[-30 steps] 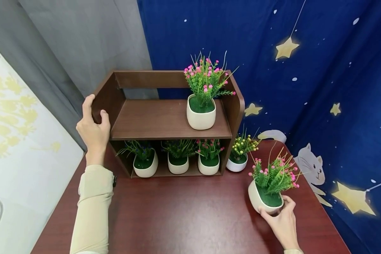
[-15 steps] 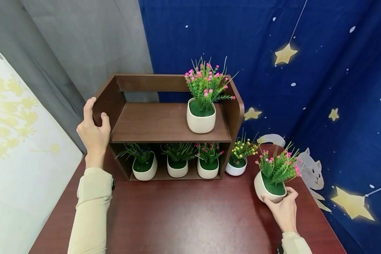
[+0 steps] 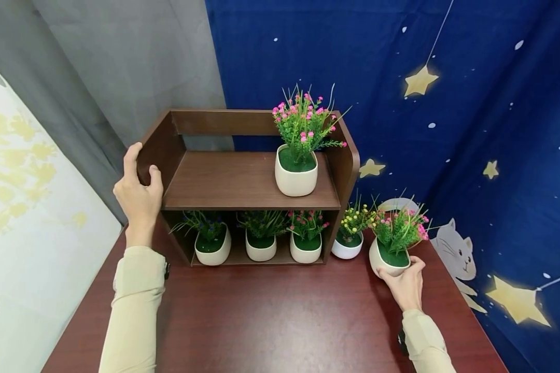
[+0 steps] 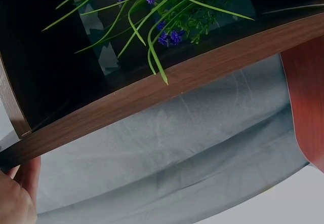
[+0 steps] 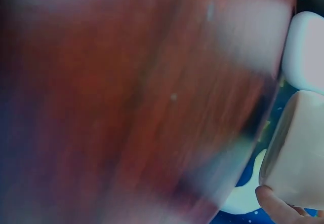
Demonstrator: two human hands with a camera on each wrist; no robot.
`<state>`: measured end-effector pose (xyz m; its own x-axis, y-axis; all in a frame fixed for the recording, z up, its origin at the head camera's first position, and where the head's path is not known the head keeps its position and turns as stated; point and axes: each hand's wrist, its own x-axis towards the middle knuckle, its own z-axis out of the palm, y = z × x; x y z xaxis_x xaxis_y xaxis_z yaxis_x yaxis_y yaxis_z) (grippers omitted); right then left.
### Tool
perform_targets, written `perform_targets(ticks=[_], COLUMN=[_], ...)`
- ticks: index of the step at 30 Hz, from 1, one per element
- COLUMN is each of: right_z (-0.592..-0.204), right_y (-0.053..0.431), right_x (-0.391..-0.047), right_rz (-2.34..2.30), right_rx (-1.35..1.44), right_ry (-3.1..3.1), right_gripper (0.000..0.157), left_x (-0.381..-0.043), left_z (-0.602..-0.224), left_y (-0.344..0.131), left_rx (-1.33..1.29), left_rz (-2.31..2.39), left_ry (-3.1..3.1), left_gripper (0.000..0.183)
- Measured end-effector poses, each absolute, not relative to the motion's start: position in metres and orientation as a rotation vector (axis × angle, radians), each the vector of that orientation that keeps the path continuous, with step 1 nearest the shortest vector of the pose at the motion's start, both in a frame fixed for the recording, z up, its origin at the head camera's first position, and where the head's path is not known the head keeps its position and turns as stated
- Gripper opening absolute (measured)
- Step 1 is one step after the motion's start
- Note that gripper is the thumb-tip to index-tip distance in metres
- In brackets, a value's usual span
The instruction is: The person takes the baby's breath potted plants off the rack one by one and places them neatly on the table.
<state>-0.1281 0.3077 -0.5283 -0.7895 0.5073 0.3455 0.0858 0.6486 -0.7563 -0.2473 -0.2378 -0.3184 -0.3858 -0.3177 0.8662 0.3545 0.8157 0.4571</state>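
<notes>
In the head view, my left hand [image 3: 140,202] grips the upper left side panel of a dark brown two-tier shelf [image 3: 247,181], thumb on the inner side. Low in the left wrist view, a few of its fingers [image 4: 31,176] show at the shelf edge [image 4: 152,89]. My right hand [image 3: 405,286] pinches the rim and side of a cream pot of pink artificial flowers [image 3: 385,259], slightly tilted, right of the shelf. That cream pot [image 5: 298,153] also shows in the right wrist view. A white pot of yellow flowers [image 3: 347,246] stands between it and the shelf.
One pink-flowered pot [image 3: 296,178] stands on the top tier at right. Below are a blue-purple-flowered pot [image 3: 213,251], a dark-leaved pot [image 3: 261,251] and a smaller pink-flowered pot [image 3: 306,252]. The reddish table [image 3: 270,316] meets a blue star curtain [image 3: 476,114] behind.
My right hand has carried the pink-flowered pot away from me, first rightward, then back left, closer to the yellow-flowered pot. The left hand keeps its grip on the shelf. The head view shifted slightly.
</notes>
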Motion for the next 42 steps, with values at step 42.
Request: perform_targets(ticks=[42], right_z=[-0.518], right_y=[0.304], right_x=[-0.112], right_rz=[1.223], right_rx=[-0.521], right_ry=[-2.44], right_gripper=[0.097], left_x=[-0.257], left_z=[-0.328], left_y=[-0.246], left_rx=[-0.033], left_rz=[-0.707], left_ry=[-1.833], left_gripper=[0.043])
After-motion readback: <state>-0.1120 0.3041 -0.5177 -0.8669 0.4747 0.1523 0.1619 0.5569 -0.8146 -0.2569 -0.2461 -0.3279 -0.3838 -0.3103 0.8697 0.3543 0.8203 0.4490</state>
